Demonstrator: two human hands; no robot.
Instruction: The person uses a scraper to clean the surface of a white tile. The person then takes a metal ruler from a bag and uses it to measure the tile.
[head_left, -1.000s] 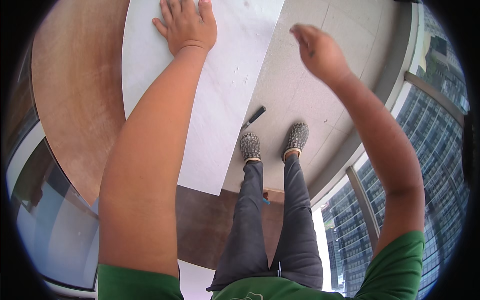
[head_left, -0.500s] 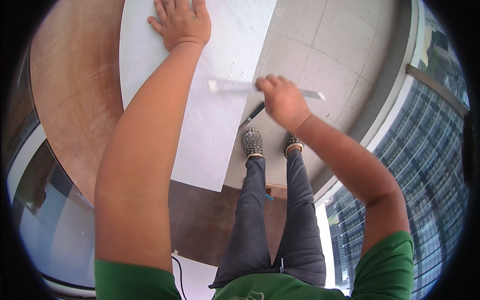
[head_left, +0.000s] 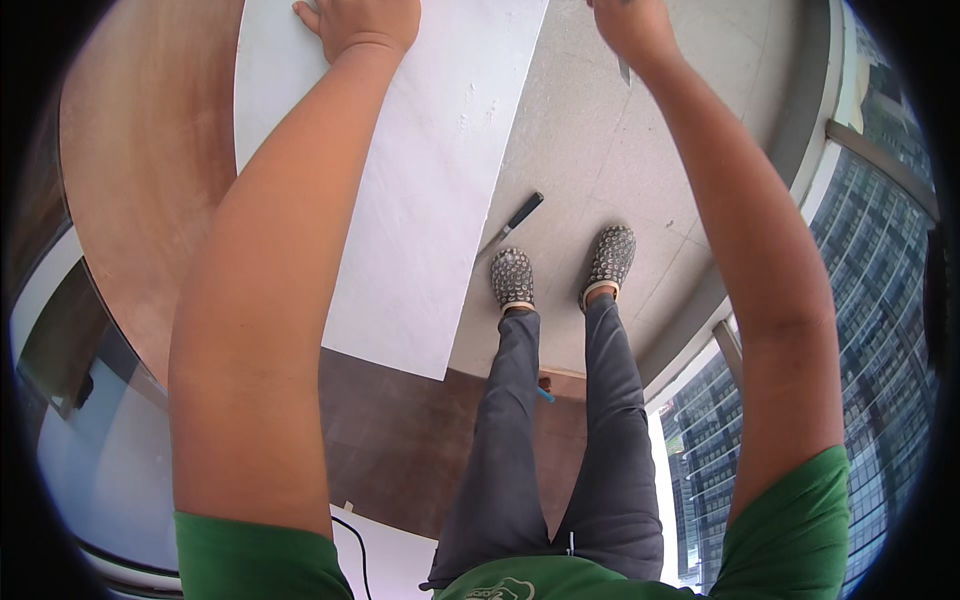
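Since half a second ago, my right hand has swung up from near the board to the top of view; its fingers look curled round a grey strip, only the tip showing, so I cannot tell how tightly. My left hand lies palm down on the board, little finger spread, others cut off, gripping nothing I can see. Best I press flat and firm so the board can't slide, left fingers well clear of the strip. Farther, on the floor by my shoe, lies a black-handled tool.
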